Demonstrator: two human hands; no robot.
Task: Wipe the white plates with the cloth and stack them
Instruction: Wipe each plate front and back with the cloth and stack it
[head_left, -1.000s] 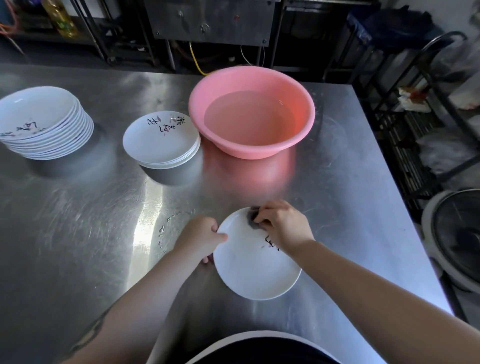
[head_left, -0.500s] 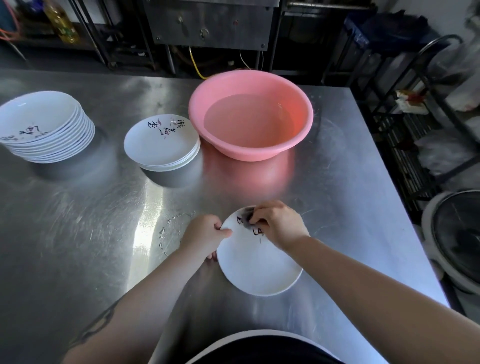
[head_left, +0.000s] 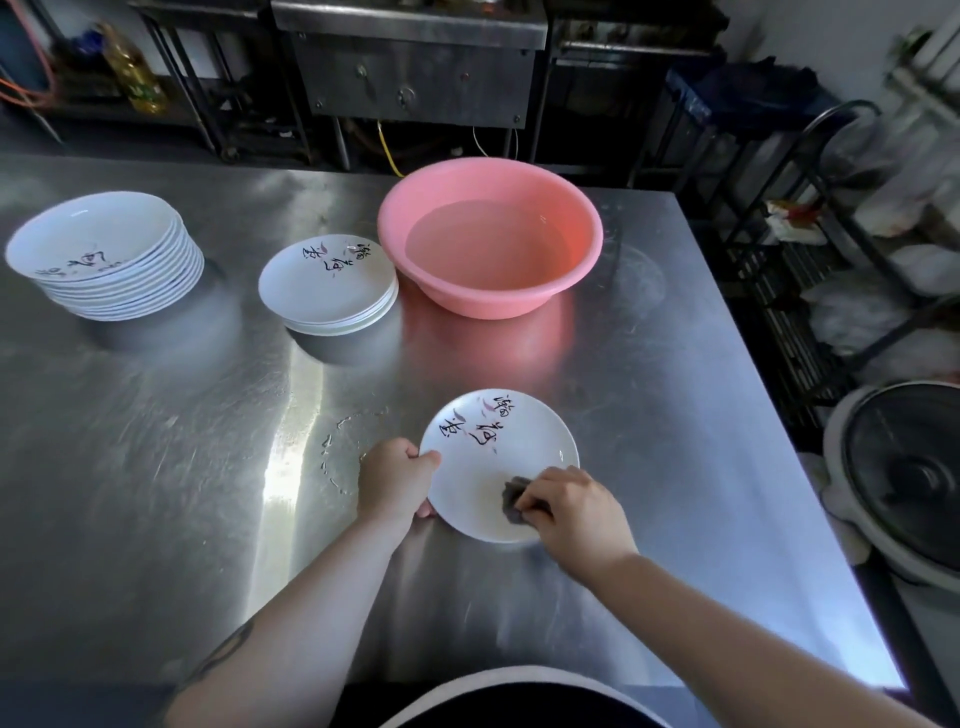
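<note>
A white plate (head_left: 488, 457) with black brush characters lies on the steel table (head_left: 156, 467) in front of me. My left hand (head_left: 396, 480) grips its left rim, thumb on top. My right hand (head_left: 569, 506) holds a small dark cloth (head_left: 514, 499) and presses it on the plate's near right part. A short stack of white plates (head_left: 327, 283) stands left of the pink basin. A taller stack of white plates (head_left: 104, 254) stands at the far left.
A pink basin (head_left: 491, 236) holding water stands at the back of the table. Water drops (head_left: 332, 452) lie left of my left hand. The table's right edge borders a wire rack (head_left: 810, 270) and a round fan (head_left: 904, 478) on the floor.
My right hand slid the cloth from the plate's far rim down to its near right part, uncovering the characters. The left hand kept its grip on the rim.
</note>
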